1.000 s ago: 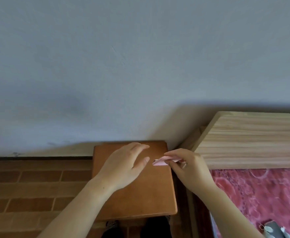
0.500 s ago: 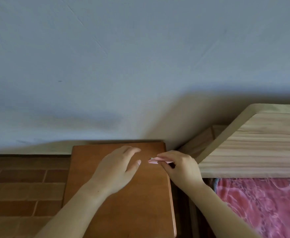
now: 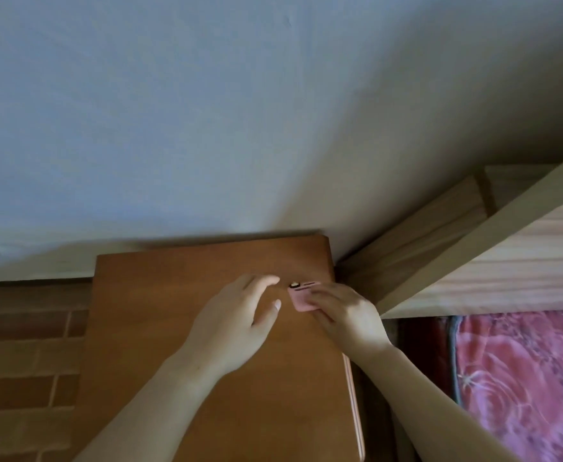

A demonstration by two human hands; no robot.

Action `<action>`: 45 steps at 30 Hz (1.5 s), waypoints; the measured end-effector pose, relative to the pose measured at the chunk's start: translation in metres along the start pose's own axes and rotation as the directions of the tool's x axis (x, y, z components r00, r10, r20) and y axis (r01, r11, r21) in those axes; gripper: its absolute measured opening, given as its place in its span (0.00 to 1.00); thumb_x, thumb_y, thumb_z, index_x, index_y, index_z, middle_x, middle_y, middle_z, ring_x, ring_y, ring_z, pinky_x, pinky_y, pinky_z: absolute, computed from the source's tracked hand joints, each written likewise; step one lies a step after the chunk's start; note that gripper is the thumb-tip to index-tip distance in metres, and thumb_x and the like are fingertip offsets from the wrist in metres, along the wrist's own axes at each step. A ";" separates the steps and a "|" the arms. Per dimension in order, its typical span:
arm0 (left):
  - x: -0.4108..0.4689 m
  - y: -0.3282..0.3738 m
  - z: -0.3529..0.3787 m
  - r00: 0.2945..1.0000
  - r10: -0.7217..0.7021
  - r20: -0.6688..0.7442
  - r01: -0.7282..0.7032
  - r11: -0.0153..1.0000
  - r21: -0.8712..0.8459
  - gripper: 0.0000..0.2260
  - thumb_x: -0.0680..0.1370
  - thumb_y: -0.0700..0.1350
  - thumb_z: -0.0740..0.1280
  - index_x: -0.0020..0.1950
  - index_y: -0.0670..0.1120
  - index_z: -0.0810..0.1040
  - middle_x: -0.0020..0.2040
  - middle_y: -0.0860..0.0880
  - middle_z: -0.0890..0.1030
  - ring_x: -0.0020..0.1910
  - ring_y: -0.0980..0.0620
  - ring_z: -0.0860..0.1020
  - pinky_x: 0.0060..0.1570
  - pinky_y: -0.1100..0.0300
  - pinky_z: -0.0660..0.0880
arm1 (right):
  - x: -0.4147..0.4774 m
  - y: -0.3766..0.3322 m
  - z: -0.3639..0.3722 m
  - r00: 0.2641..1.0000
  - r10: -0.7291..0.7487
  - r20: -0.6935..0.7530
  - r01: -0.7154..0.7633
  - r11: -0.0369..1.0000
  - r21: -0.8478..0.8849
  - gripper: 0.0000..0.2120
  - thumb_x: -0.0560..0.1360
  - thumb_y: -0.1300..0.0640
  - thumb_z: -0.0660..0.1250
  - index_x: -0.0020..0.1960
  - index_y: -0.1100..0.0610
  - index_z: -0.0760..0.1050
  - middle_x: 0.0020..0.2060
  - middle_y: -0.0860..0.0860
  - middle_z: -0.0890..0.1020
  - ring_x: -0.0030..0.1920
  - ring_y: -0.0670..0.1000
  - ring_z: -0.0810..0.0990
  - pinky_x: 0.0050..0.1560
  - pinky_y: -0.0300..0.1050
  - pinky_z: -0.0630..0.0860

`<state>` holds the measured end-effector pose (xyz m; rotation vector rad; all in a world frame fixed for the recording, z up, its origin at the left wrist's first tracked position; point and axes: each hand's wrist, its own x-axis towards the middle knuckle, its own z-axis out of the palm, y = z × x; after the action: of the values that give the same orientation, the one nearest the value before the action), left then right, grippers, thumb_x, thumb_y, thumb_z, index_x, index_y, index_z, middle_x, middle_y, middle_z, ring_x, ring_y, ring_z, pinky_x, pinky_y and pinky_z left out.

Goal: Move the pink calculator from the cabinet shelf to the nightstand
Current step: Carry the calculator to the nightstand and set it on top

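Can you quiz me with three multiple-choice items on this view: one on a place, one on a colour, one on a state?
1. Where is the calculator?
A. on the bed cover
B. on the nightstand's top, near its right edge
C. on the brick floor

2. What colour is the calculator's body?
A. pink
B. green
C. black

3. What is the left hand doing?
A. gripping the calculator
B. resting on the bed
C. open over the nightstand, holding nothing

Answers:
1 B, it sits over the brown wooden top by the right edge.
2 A, the case shows pink beside the right hand.
3 C, the fingers are spread and empty; only the right hand's fingers lie on the calculator.
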<state>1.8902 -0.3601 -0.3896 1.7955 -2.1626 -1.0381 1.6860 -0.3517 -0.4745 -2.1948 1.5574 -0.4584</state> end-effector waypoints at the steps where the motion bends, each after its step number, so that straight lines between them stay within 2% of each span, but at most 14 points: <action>1: -0.002 -0.002 0.004 1.000 -0.009 0.012 0.009 1.000 0.005 0.17 0.78 0.55 0.56 0.67 0.58 0.65 0.63 0.56 0.71 0.61 0.56 0.70 0.57 0.57 0.70 | -0.006 0.003 0.005 1.000 0.003 0.018 -0.002 1.000 -0.011 0.10 0.69 0.58 0.68 0.50 0.53 0.81 0.50 0.50 0.83 0.50 0.53 0.81 0.44 0.46 0.81; 4: -0.006 -0.007 0.010 0.999 -0.026 0.033 0.026 1.000 0.005 0.17 0.78 0.55 0.56 0.67 0.58 0.65 0.63 0.56 0.71 0.59 0.56 0.71 0.55 0.58 0.71 | -0.018 0.007 0.012 0.995 0.046 0.089 -0.045 0.999 -0.022 0.18 0.62 0.61 0.77 0.51 0.53 0.80 0.53 0.52 0.83 0.52 0.53 0.80 0.45 0.48 0.81; 7: -0.005 -0.010 0.011 0.999 -0.018 0.034 0.018 1.000 0.004 0.17 0.78 0.55 0.56 0.67 0.57 0.65 0.64 0.58 0.70 0.61 0.58 0.70 0.56 0.61 0.69 | -0.021 0.010 0.017 0.992 0.080 0.102 -0.077 0.997 -0.031 0.21 0.60 0.60 0.79 0.52 0.53 0.80 0.54 0.51 0.82 0.52 0.53 0.81 0.42 0.48 0.82; 10: -0.001 -0.011 0.012 0.999 -0.019 0.030 0.019 1.000 0.005 0.17 0.78 0.55 0.56 0.67 0.57 0.64 0.64 0.57 0.71 0.61 0.57 0.70 0.57 0.59 0.69 | -0.016 0.011 0.022 0.985 0.129 0.112 -0.131 0.991 0.007 0.21 0.63 0.58 0.77 0.55 0.53 0.79 0.57 0.52 0.80 0.56 0.54 0.79 0.47 0.48 0.79; 16: 0.012 -0.020 0.028 1.000 0.003 0.021 -0.004 0.999 0.048 0.18 0.78 0.55 0.56 0.68 0.55 0.64 0.63 0.56 0.71 0.60 0.56 0.70 0.57 0.59 0.70 | -0.003 0.010 0.031 0.962 0.195 0.192 -0.207 0.977 0.043 0.25 0.72 0.53 0.70 0.67 0.52 0.69 0.70 0.50 0.68 0.70 0.51 0.64 0.59 0.48 0.72; 18: 0.016 -0.029 0.039 1.000 -0.004 0.016 0.003 0.994 0.110 0.20 0.78 0.55 0.56 0.69 0.54 0.63 0.68 0.54 0.69 0.65 0.54 0.67 0.61 0.56 0.68 | -0.001 0.014 0.036 0.953 0.195 0.231 -0.204 0.979 0.016 0.26 0.73 0.53 0.68 0.69 0.52 0.65 0.72 0.49 0.63 0.72 0.49 0.59 0.62 0.49 0.71; 21: 0.022 -0.045 0.057 0.997 -0.069 0.040 0.057 0.966 0.253 0.25 0.78 0.58 0.55 0.73 0.54 0.56 0.75 0.51 0.56 0.74 0.50 0.54 0.69 0.47 0.60 | -0.002 0.019 0.046 0.954 0.188 0.235 -0.189 0.982 -0.020 0.27 0.74 0.51 0.66 0.71 0.53 0.62 0.74 0.47 0.57 0.74 0.48 0.53 0.64 0.52 0.70; 24: 0.030 -0.055 0.069 0.994 -0.100 0.043 0.081 0.944 0.319 0.30 0.76 0.61 0.56 0.74 0.54 0.48 0.77 0.51 0.44 0.75 0.47 0.44 0.70 0.45 0.53 | 0.002 0.020 0.055 0.968 0.186 0.168 -0.185 0.983 -0.022 0.27 0.73 0.51 0.67 0.70 0.56 0.65 0.73 0.50 0.60 0.73 0.53 0.56 0.63 0.56 0.71; 26: 0.039 -0.060 0.072 0.993 -0.114 0.030 0.098 0.940 0.327 0.33 0.75 0.62 0.57 0.75 0.54 0.45 0.76 0.51 0.41 0.74 0.46 0.42 0.70 0.44 0.52 | 0.008 0.020 0.060 0.978 0.175 0.114 -0.170 0.984 -0.051 0.27 0.72 0.51 0.69 0.68 0.57 0.67 0.72 0.52 0.63 0.71 0.55 0.61 0.56 0.57 0.76; 28: 0.049 -0.067 0.073 0.993 -0.118 0.017 0.106 0.938 0.329 0.34 0.75 0.62 0.57 0.75 0.54 0.45 0.77 0.50 0.42 0.75 0.46 0.44 0.70 0.44 0.52 | 0.015 0.019 0.062 0.983 0.167 0.078 -0.163 0.985 -0.057 0.27 0.70 0.51 0.71 0.67 0.57 0.69 0.71 0.54 0.66 0.70 0.55 0.64 0.51 0.57 0.79; 31: 0.056 -0.076 0.071 0.995 -0.100 0.025 0.086 0.941 0.328 0.33 0.75 0.62 0.57 0.75 0.53 0.47 0.77 0.50 0.45 0.75 0.46 0.47 0.70 0.44 0.55 | 0.022 0.017 0.060 0.981 0.186 0.048 -0.185 0.982 -0.029 0.28 0.71 0.51 0.70 0.68 0.57 0.68 0.71 0.54 0.65 0.70 0.55 0.63 0.53 0.57 0.77; 34: 0.056 -0.077 0.072 0.997 -0.067 0.028 0.053 0.938 0.344 0.34 0.75 0.62 0.57 0.75 0.53 0.46 0.77 0.50 0.44 0.75 0.48 0.45 0.71 0.44 0.55 | 0.020 0.018 0.059 0.986 0.156 0.063 -0.155 0.988 -0.020 0.28 0.71 0.49 0.69 0.68 0.56 0.68 0.71 0.53 0.64 0.71 0.55 0.63 0.53 0.57 0.77; 38: 0.059 -0.076 0.075 0.997 -0.057 0.051 0.036 0.937 0.348 0.34 0.74 0.63 0.58 0.75 0.54 0.47 0.76 0.50 0.42 0.75 0.48 0.44 0.71 0.43 0.53 | 0.018 0.020 0.059 0.974 0.170 0.151 -0.170 0.985 -0.015 0.29 0.74 0.48 0.65 0.72 0.53 0.60 0.73 0.46 0.53 0.73 0.49 0.52 0.61 0.56 0.72; 45: 0.066 -0.076 0.079 0.998 -0.054 0.009 0.047 0.923 0.381 0.34 0.74 0.64 0.57 0.75 0.54 0.47 0.77 0.50 0.43 0.75 0.47 0.45 0.70 0.43 0.54 | 0.038 0.020 0.059 0.976 0.195 0.099 -0.191 0.980 -0.048 0.26 0.74 0.51 0.66 0.70 0.57 0.65 0.73 0.52 0.60 0.72 0.50 0.53 0.58 0.56 0.73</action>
<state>1.8929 -0.3915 -0.5139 2.0116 -2.4785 -0.6766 1.7107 -0.3858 -0.5349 -2.0343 1.7141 -0.2535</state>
